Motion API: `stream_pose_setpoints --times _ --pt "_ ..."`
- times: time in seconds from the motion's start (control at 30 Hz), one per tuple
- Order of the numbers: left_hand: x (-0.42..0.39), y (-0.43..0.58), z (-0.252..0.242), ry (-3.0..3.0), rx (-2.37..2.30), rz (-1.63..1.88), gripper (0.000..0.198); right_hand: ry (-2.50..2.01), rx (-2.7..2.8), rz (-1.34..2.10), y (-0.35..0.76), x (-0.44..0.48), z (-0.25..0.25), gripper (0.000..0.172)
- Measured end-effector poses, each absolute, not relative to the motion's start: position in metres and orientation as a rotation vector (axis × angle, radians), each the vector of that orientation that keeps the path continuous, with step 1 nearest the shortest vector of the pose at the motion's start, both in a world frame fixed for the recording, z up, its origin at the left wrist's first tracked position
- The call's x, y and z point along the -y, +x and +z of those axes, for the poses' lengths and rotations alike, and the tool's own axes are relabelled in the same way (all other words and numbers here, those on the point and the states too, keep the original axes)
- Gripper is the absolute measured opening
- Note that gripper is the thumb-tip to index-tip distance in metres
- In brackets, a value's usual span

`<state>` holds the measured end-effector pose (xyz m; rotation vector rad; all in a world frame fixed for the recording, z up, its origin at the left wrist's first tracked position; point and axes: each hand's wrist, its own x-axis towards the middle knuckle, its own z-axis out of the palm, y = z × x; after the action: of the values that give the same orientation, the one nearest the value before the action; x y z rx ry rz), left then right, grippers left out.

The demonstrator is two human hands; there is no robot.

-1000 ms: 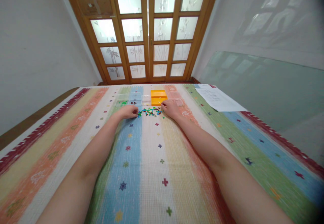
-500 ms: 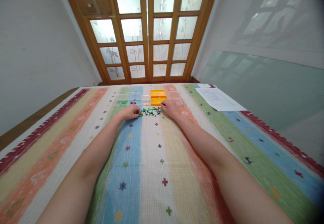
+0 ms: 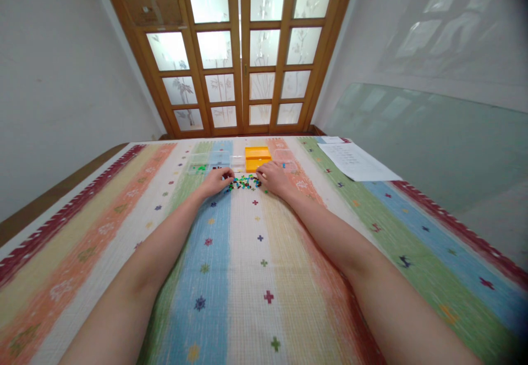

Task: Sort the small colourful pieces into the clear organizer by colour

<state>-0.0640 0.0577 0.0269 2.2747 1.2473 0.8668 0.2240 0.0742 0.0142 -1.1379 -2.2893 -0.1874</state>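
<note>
A pile of small green, blue and dark red beads (image 3: 246, 183) lies on the striped tablecloth between my hands. At its left edge is my left hand (image 3: 218, 181), thumb and fingertips drawn together. My right hand (image 3: 274, 178) reaches the pile's right side just in front of the yellow box (image 3: 258, 152), its fingers curled into a pinch. Whatever either pinch holds is too small to make out. Behind my left hand sits a clear plastic box (image 3: 193, 162), with green beads (image 3: 201, 168) in one part and dark red ones in another.
Behind my right hand a second clear box (image 3: 289, 155) has a little blue in it. White paper sheets (image 3: 357, 161) lie at the far right of the tablecloth (image 3: 247, 277). Glass-paned wooden doors (image 3: 243, 73) stand beyond the table.
My left hand has shifted right and slightly away from me. My right hand has moved a little left, in front of the yellow box. Blue now shows in the right clear box.
</note>
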Motion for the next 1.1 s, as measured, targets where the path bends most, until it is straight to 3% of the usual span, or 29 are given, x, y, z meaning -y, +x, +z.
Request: stream_pose_setpoints --times 0.23,0.47,0.73,1.1 --pt "-0.047 -0.031 0.013 2.105 -1.174 1.142 0.012 -0.807 2.396 -0.244 0.205 -0.055 0.024 0.018" --pt "-0.042 -0.025 0.012 2.1 -1.17 1.091 0.015 -0.761 2.442 -0.241 0.203 -0.053 0.026 0.024" --pt "-0.037 -0.025 0.017 2.137 -1.291 1.031 0.016 -0.992 2.439 -0.113 0.212 -0.057 0.027 0.026" --pt "-0.049 -0.046 0.012 2.426 -1.488 0.891 0.015 -1.728 1.701 -0.114 0.28 -0.101 0.021 0.033"
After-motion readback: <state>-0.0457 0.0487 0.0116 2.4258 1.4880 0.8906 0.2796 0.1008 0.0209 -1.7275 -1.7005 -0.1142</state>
